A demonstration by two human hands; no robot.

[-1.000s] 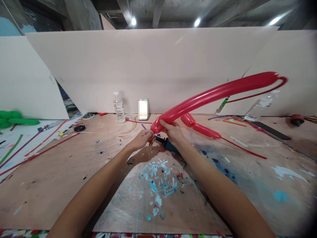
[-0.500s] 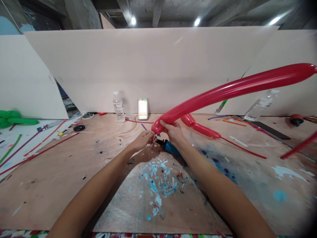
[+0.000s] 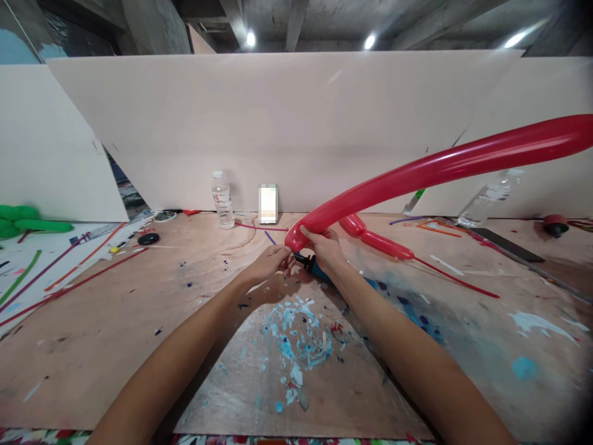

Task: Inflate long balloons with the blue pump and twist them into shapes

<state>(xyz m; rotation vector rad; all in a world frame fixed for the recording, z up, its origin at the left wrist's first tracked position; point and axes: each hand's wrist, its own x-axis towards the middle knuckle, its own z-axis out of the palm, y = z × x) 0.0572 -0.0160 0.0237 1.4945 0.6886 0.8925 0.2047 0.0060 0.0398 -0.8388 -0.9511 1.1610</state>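
A long, inflated red balloon (image 3: 417,170) slants up from my hands and runs out of view at the right edge. My left hand (image 3: 274,261) is closed, its fingertips pinching the balloon's lower end. Around the balloon just above that end, my right hand (image 3: 327,247) is closed, thumb on the near side. Below my hands lies a blue balloon pump (image 3: 319,272) with a black nozzle, partly covered by my right hand and wrist. Behind the right hand rests a second red balloon (image 3: 386,243), part inflated, with a thin limp tail.
A water bottle (image 3: 223,201) and a bright-screened phone (image 3: 267,204) stand by the white board (image 3: 278,123). Another bottle (image 3: 488,198) leans at the right. Green balloons (image 3: 37,224) and limp balloon strips lie at the left. Blue paint flecks (image 3: 301,340) mark the wooden table (image 3: 139,358).
The long balloon's far end has moved further right, past the frame edge. The thin red piece at the right edge has left view. Both hands keep their hold, almost unmoved.
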